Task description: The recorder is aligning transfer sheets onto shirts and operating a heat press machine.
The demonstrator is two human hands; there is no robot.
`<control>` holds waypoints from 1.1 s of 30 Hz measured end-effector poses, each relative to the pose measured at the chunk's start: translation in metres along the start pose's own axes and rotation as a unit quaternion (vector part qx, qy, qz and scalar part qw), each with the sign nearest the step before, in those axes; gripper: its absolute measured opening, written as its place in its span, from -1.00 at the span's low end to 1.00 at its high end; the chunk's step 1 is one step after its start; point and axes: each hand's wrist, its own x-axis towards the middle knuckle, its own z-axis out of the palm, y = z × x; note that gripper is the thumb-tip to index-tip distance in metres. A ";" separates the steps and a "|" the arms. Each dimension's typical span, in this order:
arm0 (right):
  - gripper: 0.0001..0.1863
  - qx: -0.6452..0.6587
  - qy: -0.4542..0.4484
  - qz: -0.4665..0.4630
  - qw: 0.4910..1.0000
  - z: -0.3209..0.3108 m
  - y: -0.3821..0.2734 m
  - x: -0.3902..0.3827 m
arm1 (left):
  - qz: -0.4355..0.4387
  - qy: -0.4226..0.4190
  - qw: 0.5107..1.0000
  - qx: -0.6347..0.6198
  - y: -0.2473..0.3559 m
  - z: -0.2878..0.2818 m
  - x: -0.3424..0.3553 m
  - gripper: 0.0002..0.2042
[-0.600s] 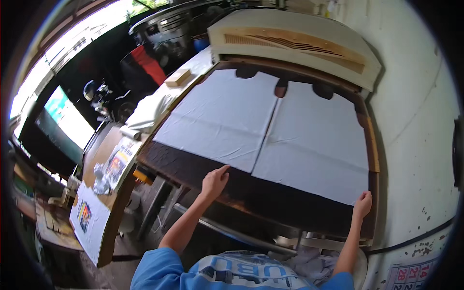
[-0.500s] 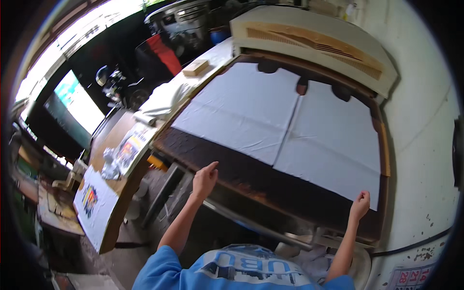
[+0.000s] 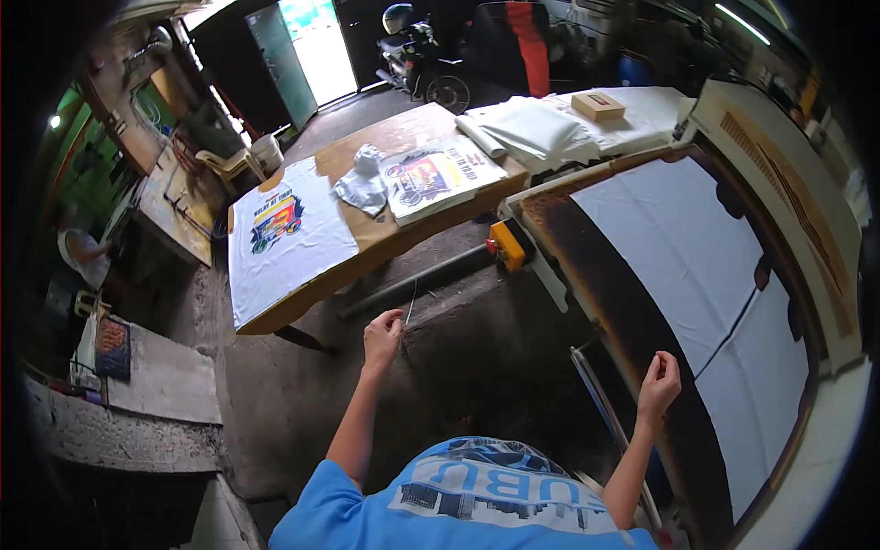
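My left hand [image 3: 382, 341] is raised over the floor, between the wooden table and the press, its fingers curled together with nothing visible in them. A thin pale strand shows beside its fingertips and looks to lie beyond them. My right hand [image 3: 659, 385] hovers by the near edge of the heat press's dark bed [image 3: 600, 247], fingers loosely closed and no object visible in them. Two white fabric pieces [image 3: 674, 215] lie side by side on that bed, split by a dark gap. A white printed shirt piece [image 3: 275, 240] is spread on the wooden table [image 3: 410, 130].
More printed white pieces [image 3: 435, 179] are stacked beside a crumpled white cloth [image 3: 365, 181]. White fabric [image 3: 536, 128] and a small box [image 3: 598, 106] sit farther back. A yellow switch box [image 3: 510, 246] juts from the press corner. A motorcycle [image 3: 422, 69] stands near the doorway.
My view has swung left, so the press now sits at the right and the printed shirts are nearer the middle. My right hand has moved away from the fabric's near right corner.
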 end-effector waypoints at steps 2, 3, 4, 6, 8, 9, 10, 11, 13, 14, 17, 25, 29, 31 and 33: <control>-0.90 0.032 -0.012 -0.008 0.999 0.022 -0.018 0.013 | 0.023 0.030 0.999 0.014 -0.025 0.007 0.009 -0.79; -0.90 0.030 -0.015 -0.011 0.999 0.029 -0.019 0.019 | 0.057 0.045 0.997 0.026 -0.023 0.015 0.015 -0.79; -0.90 0.021 -0.019 -0.015 0.999 0.036 -0.019 0.025 | 0.038 0.026 0.999 0.016 -0.018 0.025 0.022 -0.80; -0.91 0.007 -0.019 -0.016 1.000 0.050 -0.015 0.040 | 0.047 0.013 0.999 -0.002 -0.004 0.041 0.041 -0.80; -0.92 0.007 0.032 -0.039 0.999 0.062 -0.007 0.057 | 0.089 0.005 0.996 -0.011 0.002 0.060 0.066 -0.81; -0.92 0.005 0.033 -0.003 0.999 0.067 -0.005 0.068 | 0.099 0.008 0.995 0.003 0.020 0.065 0.076 -0.82; -0.92 0.022 0.056 -0.017 0.998 0.079 -0.005 0.080 | 0.104 0.019 0.994 0.004 0.021 0.068 0.089 -0.82; -0.92 0.029 0.058 -0.007 0.998 0.090 -0.003 0.089 | 0.110 0.028 0.994 0.006 0.018 0.069 0.102 -0.81; -0.92 0.060 0.046 0.040 0.996 0.104 -0.012 0.112 | 0.100 0.007 0.995 0.029 0.021 0.070 0.133 -0.79; -0.92 0.059 0.061 0.050 0.995 0.108 -0.010 0.118 | 0.103 0.006 0.993 0.062 0.022 0.076 0.150 -0.78; -0.92 0.073 0.066 0.040 0.994 0.125 -0.008 0.132 | 0.149 0.010 0.983 0.106 0.022 0.094 0.202 -0.76; -0.90 0.018 0.088 0.084 0.992 0.138 -0.006 0.141 | 0.152 -0.043 0.947 0.279 0.010 0.145 0.329 -0.66; -0.89 -0.009 0.096 0.130 0.987 0.152 -0.036 0.146 | 0.099 -0.119 0.921 0.359 -0.044 0.162 0.390 -0.50; -0.89 -0.020 0.099 0.142 0.985 0.165 -0.048 0.147 | 0.131 -0.120 0.890 0.421 -0.069 0.176 0.402 -0.42; -0.89 -0.030 0.097 0.152 0.983 0.180 -0.062 0.148 | 0.191 -0.143 0.878 0.414 -0.085 0.182 0.405 -0.51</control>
